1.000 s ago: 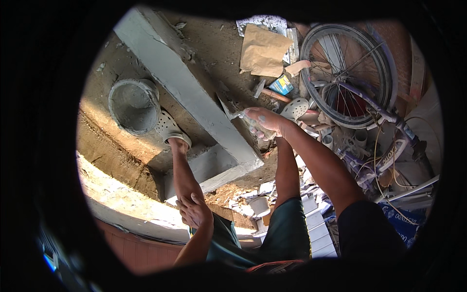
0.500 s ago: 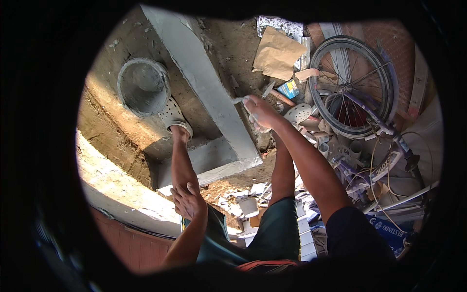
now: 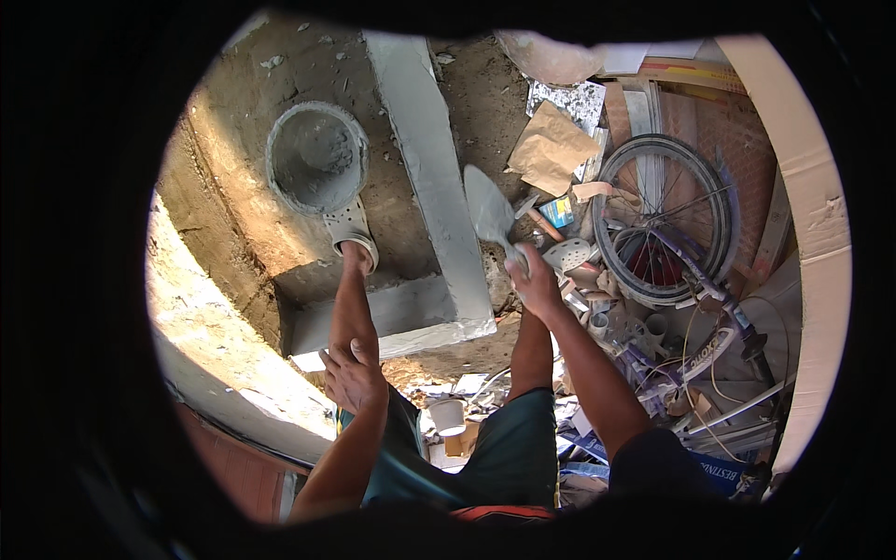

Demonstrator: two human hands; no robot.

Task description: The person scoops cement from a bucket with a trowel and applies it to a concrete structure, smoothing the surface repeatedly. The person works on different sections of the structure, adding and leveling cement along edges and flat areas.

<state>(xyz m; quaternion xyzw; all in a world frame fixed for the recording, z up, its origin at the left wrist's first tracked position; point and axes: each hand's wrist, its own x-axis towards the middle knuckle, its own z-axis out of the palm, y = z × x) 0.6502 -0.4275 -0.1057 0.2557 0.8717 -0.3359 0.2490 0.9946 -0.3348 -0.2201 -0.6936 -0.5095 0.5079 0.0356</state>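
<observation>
My right hand (image 3: pixel 534 282) grips the handle of a trowel (image 3: pixel 487 203), its grey blade raised and pointing away from me, just right of a freshly rendered grey ledge (image 3: pixel 411 131). My left hand (image 3: pixel 353 378) rests with fingers spread on my left leg, around the knee. A round bucket (image 3: pixel 313 159) with wet grey mortar inside and on its rim sits left of the ledge, touching or very near the perforated pale clog (image 3: pixel 343 219) on my left foot. My right foot is mostly hidden behind my right hand and arm.
A bicycle wheel and frame (image 3: pixel 658 219) lie at the right among pipes and rubble. Brown paper (image 3: pixel 551 149), a hammer (image 3: pixel 539 217) and a small blue packet (image 3: pixel 558 211) lie beyond the trowel. A cardboard sheet (image 3: pixel 798 168) borders the right. A pale concrete edge (image 3: pixel 196 327) runs at left.
The view has shifted, bringing more of the upper right in. My right hand has drawn back from the ledge and turned, so the trowel blade now shows broad and flat. My left hand stays on my leg.
</observation>
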